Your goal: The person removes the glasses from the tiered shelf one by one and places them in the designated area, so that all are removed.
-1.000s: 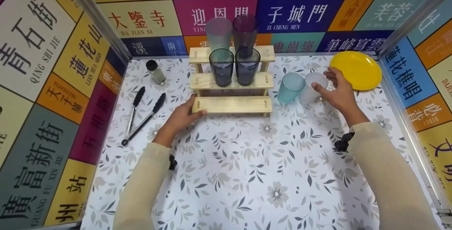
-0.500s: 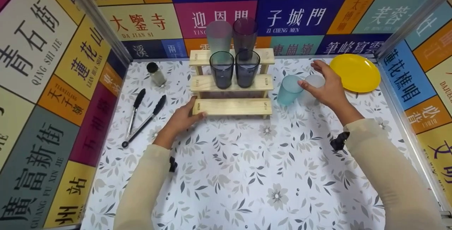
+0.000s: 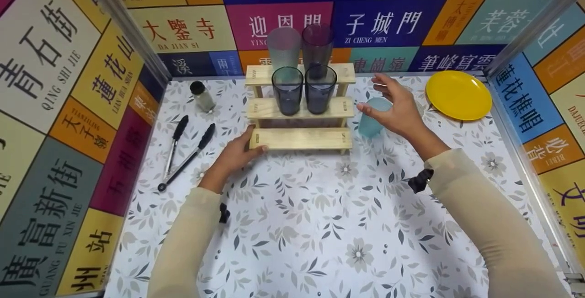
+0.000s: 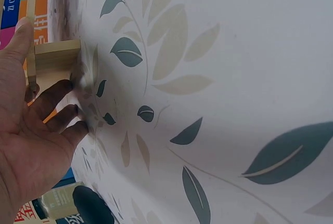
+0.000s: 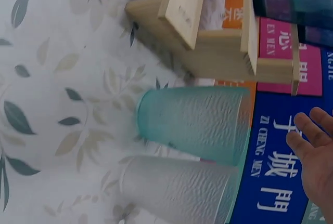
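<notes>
A three-step wooden rack (image 3: 301, 139) stands at the middle back. My left hand (image 3: 233, 154) holds the left end of its lowest step, thumb at the front. Two dark blue-grey tumblers (image 3: 287, 97) sit on the middle step. A frosted clear tumbler (image 3: 283, 44) and a purple tumbler (image 3: 317, 42) stand on the top step. My right hand (image 3: 396, 111) is held with fingers spread over a teal tumbler (image 3: 371, 125) right of the rack, gripping nothing. A frosted white tumbler (image 5: 177, 185) stands beside the teal one in the right wrist view; my hand hides it in the head view.
A yellow plate (image 3: 458, 95) lies at the back right. Black-tipped tongs (image 3: 185, 156) rest on the left side, below a small black-capped jar (image 3: 202, 97). Sign-covered panels (image 3: 192, 26) enclose the back and both sides of the flower-patterned tabletop (image 3: 320, 225).
My right hand has moved left, from the frosted white tumbler to over the teal one. The left hand stays on the rack, and the tumblers have not moved.
</notes>
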`<move>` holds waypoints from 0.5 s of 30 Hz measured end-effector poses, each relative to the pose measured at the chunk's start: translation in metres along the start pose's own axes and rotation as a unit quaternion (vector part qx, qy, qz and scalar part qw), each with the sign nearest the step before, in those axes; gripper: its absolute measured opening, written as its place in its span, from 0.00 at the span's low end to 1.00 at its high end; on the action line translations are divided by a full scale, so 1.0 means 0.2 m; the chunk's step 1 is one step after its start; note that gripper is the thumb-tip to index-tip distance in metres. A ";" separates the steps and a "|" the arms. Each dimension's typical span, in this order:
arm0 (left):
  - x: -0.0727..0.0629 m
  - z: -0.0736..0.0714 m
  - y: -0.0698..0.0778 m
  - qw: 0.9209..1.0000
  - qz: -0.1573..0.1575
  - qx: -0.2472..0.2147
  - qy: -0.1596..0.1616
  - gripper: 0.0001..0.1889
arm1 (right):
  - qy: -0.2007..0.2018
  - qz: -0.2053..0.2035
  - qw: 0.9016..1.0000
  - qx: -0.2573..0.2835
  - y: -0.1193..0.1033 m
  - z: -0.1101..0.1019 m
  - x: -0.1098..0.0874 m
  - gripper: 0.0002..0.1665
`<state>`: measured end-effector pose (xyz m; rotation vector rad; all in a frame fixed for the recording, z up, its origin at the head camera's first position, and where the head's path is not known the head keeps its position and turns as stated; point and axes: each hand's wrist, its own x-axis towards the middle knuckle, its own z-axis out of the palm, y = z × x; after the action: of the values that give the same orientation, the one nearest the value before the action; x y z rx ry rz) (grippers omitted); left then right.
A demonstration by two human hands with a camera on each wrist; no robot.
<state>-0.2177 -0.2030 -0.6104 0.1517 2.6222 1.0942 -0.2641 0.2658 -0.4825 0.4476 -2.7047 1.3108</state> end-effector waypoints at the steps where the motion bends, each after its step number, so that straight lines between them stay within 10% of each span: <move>1: 0.00 0.00 0.00 1.000 0.001 0.000 0.002 0.57 | -0.003 -0.004 1.000 0.002 -0.02 0.01 0.01 0.55; 15: 0.00 0.00 0.00 1.000 0.011 0.000 0.006 0.56 | -0.027 -0.031 0.998 0.047 -0.16 0.20 0.10 0.55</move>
<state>-0.2167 -0.2032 -0.6112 0.1747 2.6377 1.1049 -0.2716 0.2110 -0.4798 0.5793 -2.6567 1.4325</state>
